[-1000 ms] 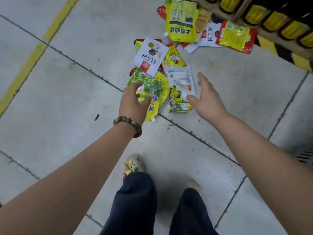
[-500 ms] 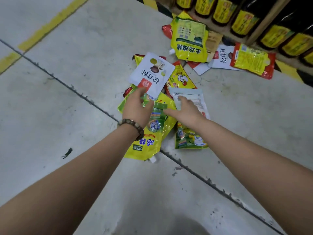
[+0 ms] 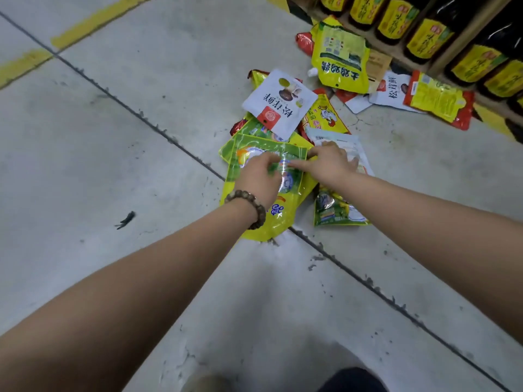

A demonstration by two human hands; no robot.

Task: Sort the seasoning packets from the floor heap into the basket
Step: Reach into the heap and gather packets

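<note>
Since the basket isn't anywhere in shot, the seasoning packets [image 3: 321, 116] are all down on the floor and I'd say nothing's sorted yet. Over on the left, the left hand [image 3: 259, 181], bead bracelet [image 3: 249, 205] on the wrist, has its fingers curled down onto the green packet [image 3: 249, 149] on top of the near heap. It looks like a pinch, but it's blurry. That packet sits on a slick yellow pouch [image 3: 271, 222], with a white packet [image 3: 278, 103] just beyond.

The right hand [image 3: 332, 165] is spread flat, thumb at the green packet's right edge and fingers pressing a pale packet [image 3: 336, 138].

The risk I see is glossy film on glossy film: a shallow pinch could slip, or drag the yellow pouch along. Two hands tugging different ways might also crease it or scatter the heap. Far right, more packets [image 3: 339, 60] lie against the dark bottles [image 3: 424, 38].
</note>
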